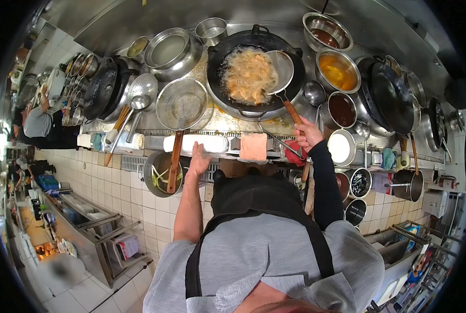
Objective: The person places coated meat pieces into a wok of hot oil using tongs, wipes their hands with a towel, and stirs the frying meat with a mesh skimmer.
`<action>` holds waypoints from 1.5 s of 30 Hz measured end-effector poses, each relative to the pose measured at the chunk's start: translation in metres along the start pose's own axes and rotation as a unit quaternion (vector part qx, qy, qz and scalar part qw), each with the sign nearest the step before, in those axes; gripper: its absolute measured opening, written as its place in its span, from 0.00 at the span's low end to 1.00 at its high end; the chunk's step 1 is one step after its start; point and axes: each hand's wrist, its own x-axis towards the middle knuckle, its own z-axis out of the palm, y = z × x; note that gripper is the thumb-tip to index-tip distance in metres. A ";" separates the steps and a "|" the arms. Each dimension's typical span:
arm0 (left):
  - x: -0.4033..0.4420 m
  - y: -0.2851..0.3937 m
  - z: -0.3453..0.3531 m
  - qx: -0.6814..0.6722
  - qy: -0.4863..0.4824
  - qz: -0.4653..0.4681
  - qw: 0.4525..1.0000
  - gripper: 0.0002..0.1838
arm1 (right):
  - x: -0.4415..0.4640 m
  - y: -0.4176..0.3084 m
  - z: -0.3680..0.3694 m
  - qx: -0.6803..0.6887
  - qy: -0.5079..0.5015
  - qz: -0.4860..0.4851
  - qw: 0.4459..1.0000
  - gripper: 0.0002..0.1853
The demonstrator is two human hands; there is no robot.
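My right hand (308,134) is closed around the wooden handle of a wire skimmer (281,72). The skimmer's mesh bowl is at the right side of a black wok (219,87), where battered pieces (247,77) fry in bubbling oil. By the counter's front edge, my left hand (199,159) has its fingers stretched out and holds nothing. It lies close to a folded white towel (195,143). To its left, a second, larger strainer (182,104) rests on the counter, its wooden handle jutting over the edge above a pot (152,175).
Metal bowls (166,48) stand left of the wok. On the right are a bowl of yellow oil (338,72), a pot of dark sauce (342,110), a ladle (314,94) and another wok (392,96). A pink cloth (253,146) hangs at the front edge. Another person (37,122) stands far left.
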 end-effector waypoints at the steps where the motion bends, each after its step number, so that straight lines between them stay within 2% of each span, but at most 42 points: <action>1: 0.000 0.000 0.000 -0.002 0.002 0.001 1.000 0.44 | -0.003 0.001 0.000 0.005 -0.016 0.003 1.000 0.38; 5: 0.000 -0.002 0.002 -0.007 0.006 0.004 1.000 0.44 | -0.018 0.006 0.003 0.018 -0.059 0.010 0.998 0.39; 9: 0.000 -0.004 0.004 -0.002 0.011 0.004 1.000 0.44 | -0.041 0.009 0.007 0.014 -0.017 0.019 1.000 0.39; 17: -0.002 -0.003 0.002 -0.020 0.008 0.003 1.000 0.44 | -0.081 0.021 0.000 -0.065 -0.005 -0.037 0.997 0.36; 20: 0.000 -0.006 0.004 -0.012 0.010 0.003 1.000 0.44 | -0.089 0.027 0.004 -0.106 0.047 -0.068 0.991 0.36; 25: 0.001 -0.009 0.006 -0.002 0.008 0.008 1.000 0.44 | -0.049 0.045 0.005 -0.158 0.105 -0.156 0.969 0.37; 28: 0.003 -0.013 0.006 -0.002 0.005 0.016 1.000 0.44 | -0.025 0.040 0.011 -0.239 0.126 -0.229 0.935 0.35; 30: 0.002 -0.011 0.005 -0.004 0.003 0.009 1.000 0.44 | -0.020 0.029 0.021 -0.268 0.146 -0.246 0.920 0.34; 34: 0.001 -0.010 0.005 -0.008 0.007 0.011 1.000 0.44 | -0.002 0.018 0.017 -0.254 0.139 -0.242 0.926 0.33; 38: -0.001 -0.004 0.002 -0.009 0.006 0.004 1.000 0.44 | 0.027 0.027 -0.002 -0.331 0.141 -0.318 0.877 0.33; 41: -0.001 -0.001 0.001 -0.007 0.003 -0.002 1.000 0.44 | 0.019 0.030 0.007 -0.352 0.141 -0.276 0.883 0.34; 43: -0.001 -0.002 0.000 -0.009 0.005 0.000 1.000 0.44 | -0.009 0.022 0.030 -0.329 0.138 -0.192 0.914 0.34; 45: -0.001 -0.003 0.001 -0.013 0.008 0.005 1.000 0.44 | -0.019 0.021 0.036 -0.306 0.127 -0.200 0.922 0.33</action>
